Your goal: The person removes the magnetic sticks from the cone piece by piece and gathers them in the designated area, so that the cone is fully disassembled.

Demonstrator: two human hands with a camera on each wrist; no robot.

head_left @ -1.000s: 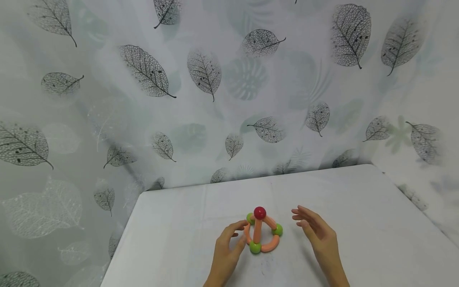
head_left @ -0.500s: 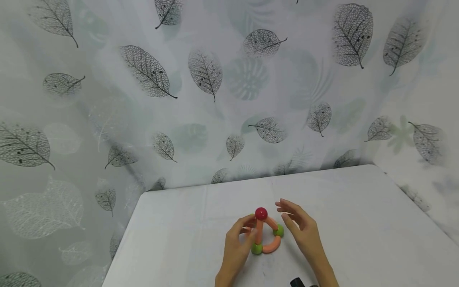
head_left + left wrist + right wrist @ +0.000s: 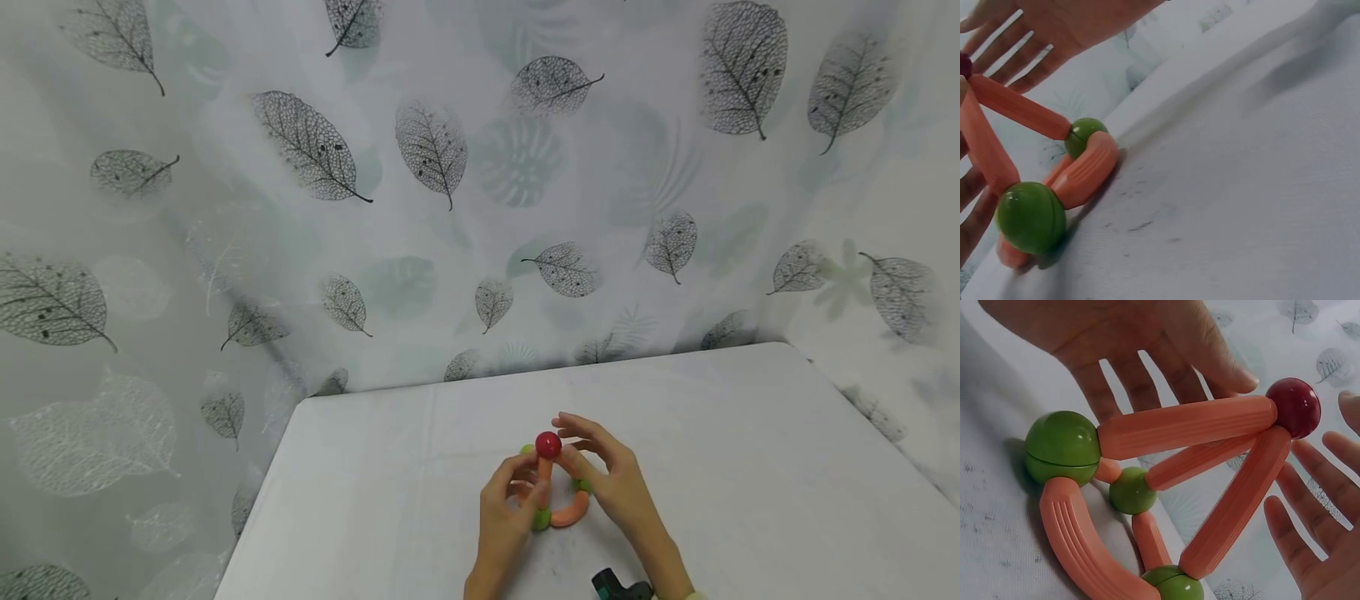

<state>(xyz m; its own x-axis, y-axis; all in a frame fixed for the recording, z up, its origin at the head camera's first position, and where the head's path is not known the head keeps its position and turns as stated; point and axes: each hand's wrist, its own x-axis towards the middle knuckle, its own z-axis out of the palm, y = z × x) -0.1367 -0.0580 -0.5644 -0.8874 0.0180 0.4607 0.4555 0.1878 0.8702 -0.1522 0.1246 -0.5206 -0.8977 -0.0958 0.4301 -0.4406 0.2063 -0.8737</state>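
A pyramid of toy building rods and balls stands on the white table. Its red ball (image 3: 548,444) is at the top, where straight orange rods (image 3: 1185,427) meet. At the base, green balls (image 3: 1063,447) are joined by curved orange rods (image 3: 1085,544). My left hand (image 3: 504,512) is at the pyramid's left side, relaxed fingers behind one rod and thumb close to the red ball; contact is unclear. From the right, my right hand (image 3: 618,479) reaches beside the red ball, its fingers extended in the right wrist view. Both hands partly cover the pyramid in the head view.
The white-covered table (image 3: 375,500) extends on both sides of the pyramid. Behind it hangs a pale curtain (image 3: 450,250) printed with leaves. A small black device (image 3: 618,586) shows beside my right wrist at the lower frame edge.
My right hand has moved left to the red ball. The left hand has shifted right, closer around the pyramid's left side. The pyramid stays in place; the black device has come into view.
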